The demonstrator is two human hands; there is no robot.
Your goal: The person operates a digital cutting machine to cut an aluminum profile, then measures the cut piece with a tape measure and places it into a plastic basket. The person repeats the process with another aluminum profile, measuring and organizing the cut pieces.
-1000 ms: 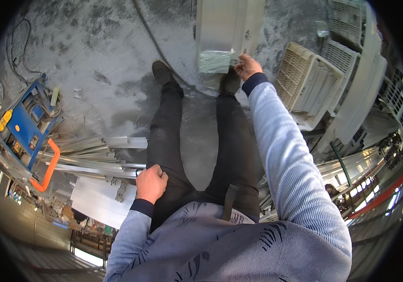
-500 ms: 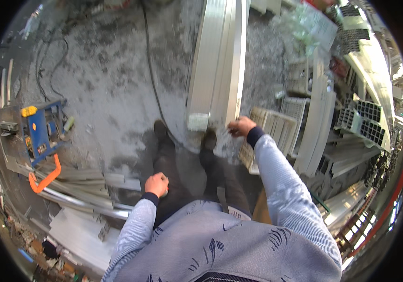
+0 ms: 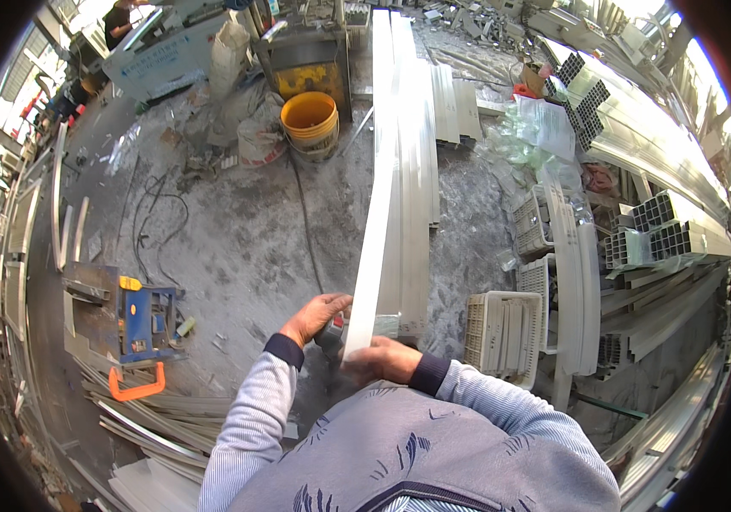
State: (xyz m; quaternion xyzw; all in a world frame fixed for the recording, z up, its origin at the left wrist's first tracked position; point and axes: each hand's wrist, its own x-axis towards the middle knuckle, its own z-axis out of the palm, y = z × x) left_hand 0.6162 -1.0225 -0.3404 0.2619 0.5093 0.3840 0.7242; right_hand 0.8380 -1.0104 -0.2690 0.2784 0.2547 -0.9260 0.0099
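A long pale metal profile (image 3: 377,205) runs from close to my body toward the far side, its near end raised above other long profiles (image 3: 412,256) that lie under and beside it. My right hand (image 3: 387,360) is closed around that near end. Just left of the bar, my left hand (image 3: 316,318) has its fingers curled round a small grey-and-red thing (image 3: 337,326); its kind is too hidden to tell. The left fingertips come close to the bar's side, and I cannot tell whether they touch it.
A yellow bucket (image 3: 310,119) and white sacks (image 3: 260,141) stand at the far side. White plastic crates (image 3: 506,337) and stacked profiles are on the right. To the left stands a blue metal machine (image 3: 150,324) with an orange handle (image 3: 136,384). A cable (image 3: 304,213) crosses the floor.
My view has tilted up toward the far side. My right hand has come inward and nearer with the raised bar end; my left hand has moved forward beside the bar.
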